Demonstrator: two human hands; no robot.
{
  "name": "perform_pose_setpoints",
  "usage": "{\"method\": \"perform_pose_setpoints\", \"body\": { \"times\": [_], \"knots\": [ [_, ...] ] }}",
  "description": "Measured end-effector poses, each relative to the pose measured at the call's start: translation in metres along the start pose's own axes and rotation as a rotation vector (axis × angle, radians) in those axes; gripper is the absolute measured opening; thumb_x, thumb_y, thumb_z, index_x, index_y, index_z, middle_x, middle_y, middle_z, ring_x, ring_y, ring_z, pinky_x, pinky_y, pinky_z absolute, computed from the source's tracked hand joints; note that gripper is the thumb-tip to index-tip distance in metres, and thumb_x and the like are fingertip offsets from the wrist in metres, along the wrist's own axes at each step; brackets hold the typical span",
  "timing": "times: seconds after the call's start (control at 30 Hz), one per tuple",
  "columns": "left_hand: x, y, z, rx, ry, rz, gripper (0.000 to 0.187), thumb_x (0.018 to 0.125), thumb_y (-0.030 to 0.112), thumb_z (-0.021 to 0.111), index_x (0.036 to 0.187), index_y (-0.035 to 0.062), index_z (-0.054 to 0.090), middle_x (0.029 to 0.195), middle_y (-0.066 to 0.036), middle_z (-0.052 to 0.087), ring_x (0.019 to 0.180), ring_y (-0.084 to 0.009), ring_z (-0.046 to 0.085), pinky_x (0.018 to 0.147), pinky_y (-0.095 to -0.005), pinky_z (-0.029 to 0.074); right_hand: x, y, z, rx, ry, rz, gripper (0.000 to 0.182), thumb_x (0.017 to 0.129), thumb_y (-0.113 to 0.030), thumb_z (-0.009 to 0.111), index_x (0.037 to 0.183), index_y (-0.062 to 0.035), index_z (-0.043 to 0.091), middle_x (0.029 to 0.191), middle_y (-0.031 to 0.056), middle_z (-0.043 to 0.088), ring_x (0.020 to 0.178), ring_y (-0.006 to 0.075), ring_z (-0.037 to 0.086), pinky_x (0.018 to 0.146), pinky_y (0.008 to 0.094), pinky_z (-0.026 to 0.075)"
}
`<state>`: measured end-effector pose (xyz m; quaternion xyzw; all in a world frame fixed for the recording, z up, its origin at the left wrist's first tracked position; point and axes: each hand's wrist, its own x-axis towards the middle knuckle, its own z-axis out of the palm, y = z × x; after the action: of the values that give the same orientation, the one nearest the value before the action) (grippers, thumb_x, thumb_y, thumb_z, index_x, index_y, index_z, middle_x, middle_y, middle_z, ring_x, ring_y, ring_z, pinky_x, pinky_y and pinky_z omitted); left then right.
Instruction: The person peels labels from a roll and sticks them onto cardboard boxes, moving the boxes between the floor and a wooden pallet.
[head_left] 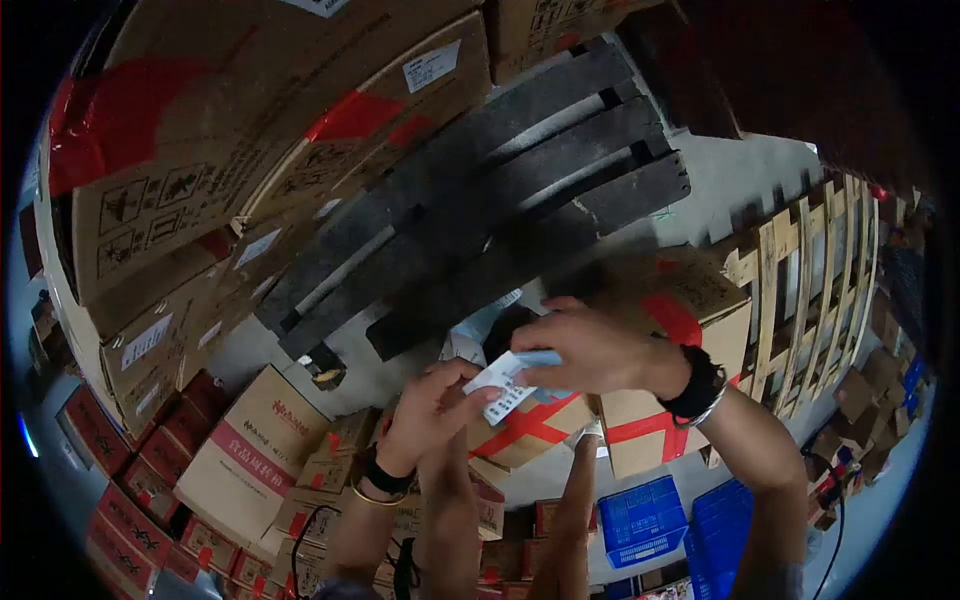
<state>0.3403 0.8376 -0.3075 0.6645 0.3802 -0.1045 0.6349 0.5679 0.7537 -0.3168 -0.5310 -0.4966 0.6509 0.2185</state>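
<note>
A white printed label (510, 385) with a bluish backing is between my two hands, near the middle of the view. My left hand (430, 410) pinches its lower left part between thumb and fingers. On the upper right side, my right hand (590, 345) grips the label and its backing, fingers pressed together. Below and behind the hands are cardboard boxes (640, 452) crossed with red tape. A dark, rounded thing shows partly behind my right hand; I cannot make out what it is.
A black pallet (470, 210) lies beyond my hands. Tall stacked cartons (200, 150) rise at the left. A wooden pallet (800, 290) stands at the right. Blue crates (642, 522) and a large carton (255, 455) are nearer me, with red boxes (125, 540) at lower left.
</note>
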Motion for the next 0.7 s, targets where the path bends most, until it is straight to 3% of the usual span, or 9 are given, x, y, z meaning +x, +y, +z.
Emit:
{"method": "perform_pose_setpoints", "body": {
  "times": [0.07,0.17,0.2,0.3,0.43,0.47,0.57,0.6,0.7],
  "knots": [
    [-0.001,-0.004,-0.005,-0.019,-0.057,0.058,0.02,0.072,0.014,0.077,0.082,0.0026,0.065,0.075,-0.007,0.06,0.076,-0.0171,0.055,0.067,-0.0303,0.042,-0.01,0.001,-0.019,0.11,0.009,0.038,0.026,0.082,-0.024,0.064,0.097,-0.0035,0.064,0.079,0.0184,0.062,0.085,0.0293,0.062,0.093,0.0452,0.034],
    [-0.004,-0.002,-0.001,-0.071,-0.067,0.152,0.021,0.07,0.011,0.078,0.086,0.0033,0.067,0.075,-0.006,0.061,0.078,-0.0183,0.055,0.07,-0.0308,0.042,-0.024,-0.003,-0.041,0.134,-0.036,0.11,0.021,0.081,-0.017,0.064,0.095,-0.0017,0.064,0.083,0.0189,0.063,0.081,0.0275,0.061,0.092,0.0438,0.034],
    [-0.006,-0.001,0.001,-0.079,-0.07,0.14,0.023,0.07,0.011,0.078,0.088,0.0031,0.067,0.076,-0.006,0.061,0.078,-0.0183,0.055,0.07,-0.0308,0.042,-0.028,-0.003,-0.033,-0.062,0.176,0.015,0.021,0.08,-0.016,0.066,0.095,-0.0015,0.063,0.082,0.0167,0.063,0.079,0.0259,0.059,0.092,0.0422,0.034],
    [-0.01,0.0,0.007,-0.078,-0.059,0.133,0.027,0.069,0.009,0.077,0.093,0.0021,0.067,0.079,-0.006,0.063,0.08,-0.0181,0.056,0.072,-0.0305,0.042,-0.027,-0.023,-0.008,-0.606,0.787,-0.09,0.024,0.079,-0.026,0.069,0.091,-0.0059,0.062,0.081,0.0107,0.06,0.097,0.0288,0.051,0.09,0.0413,0.036],
    [-0.013,0.011,0.018,-0.016,-0.04,0.224,0.026,0.071,0.005,0.074,0.095,-0.0003,0.066,0.083,-0.006,0.064,0.08,-0.0181,0.056,0.072,-0.0305,0.041,-0.03,-0.025,0.028,-0.028,0.326,0.028,0.027,0.075,-0.026,0.074,0.088,-0.0042,0.064,0.074,0.0104,0.061,0.076,0.0269,0.059,0.081,0.0355,0.043],
    [-0.01,0.014,0.017,0.001,-0.045,0.263,0.025,0.072,0.004,0.073,0.095,-0.001,0.066,0.084,-0.006,0.064,0.08,-0.0183,0.056,0.072,-0.0306,0.041,-0.027,-0.02,0.027,0.164,0.308,0.065,0.021,0.076,-0.021,0.074,0.082,-0.0034,0.064,0.072,0.0087,0.063,0.065,0.0191,0.061,0.069,0.0299,0.047],
    [-0.013,0.006,0.014,-0.005,-0.063,0.251,0.026,0.075,0.003,0.071,0.1,-0.0015,0.065,0.09,-0.008,0.064,0.079,-0.0177,0.057,0.075,-0.0298,0.043,-0.018,-0.008,0.01,0.495,0.096,0.108,0.016,0.08,-0.017,0.071,0.082,-0.0022,0.065,0.074,0.0066,0.066,0.066,0.0112,0.061,0.061,0.0233,0.048],
    [-0.016,0.003,0.016,-0.063,-0.033,0.188,0.028,0.077,0.004,0.07,0.104,-0.0016,0.063,0.093,-0.009,0.064,0.081,-0.0167,0.057,0.078,-0.0295,0.043,-0.014,-0.006,0.002,0.528,-0.01,0.198,0.01,0.082,-0.011,0.069,0.085,-0.0014,0.066,0.082,0.0054,0.068,0.075,0.0068,0.06,0.068,0.0203,0.047],
    [-0.022,-0.014,0.017,-0.308,0.044,-0.072,0.036,0.083,0.006,0.066,0.117,-0.0016,0.057,0.103,-0.01,0.063,0.089,-0.0137,0.058,0.085,-0.0285,0.043,0.003,0.036,-0.002,0.726,0.287,0.012,0.015,0.081,-0.016,0.068,0.087,-0.0027,0.068,0.082,0.0054,0.068,0.073,0.0081,0.059,0.067,0.0226,0.046]
  ]
}}
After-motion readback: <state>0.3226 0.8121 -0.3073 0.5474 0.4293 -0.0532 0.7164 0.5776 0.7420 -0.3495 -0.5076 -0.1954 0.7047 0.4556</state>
